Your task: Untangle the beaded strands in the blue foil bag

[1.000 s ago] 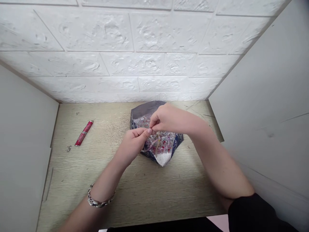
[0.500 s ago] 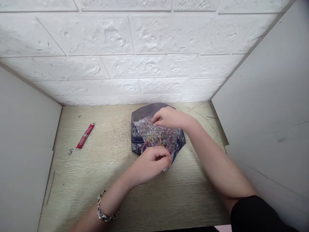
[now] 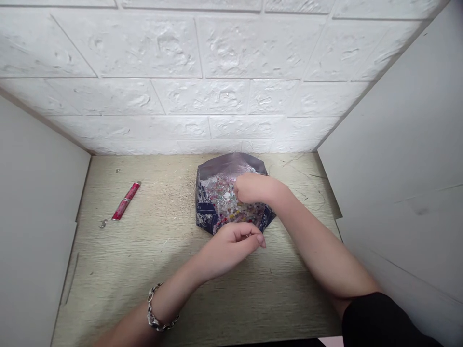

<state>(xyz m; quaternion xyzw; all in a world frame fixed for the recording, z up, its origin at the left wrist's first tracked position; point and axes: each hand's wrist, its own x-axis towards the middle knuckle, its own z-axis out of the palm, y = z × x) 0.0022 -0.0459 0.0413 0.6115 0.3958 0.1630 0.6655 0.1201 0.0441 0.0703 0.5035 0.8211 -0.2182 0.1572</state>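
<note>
Just left of the right hand [image 3: 252, 188], its grip hidden, lie beads [image 3: 221, 193]; the left hand [image 3: 233, 246], fingers together, is farther.

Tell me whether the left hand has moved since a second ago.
Yes: the left hand has moved to the right and farther from the white brick-patterned wall.

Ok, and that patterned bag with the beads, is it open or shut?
Open: the bag's grey lining is exposed at the back, and loose beads show inside it.
</note>
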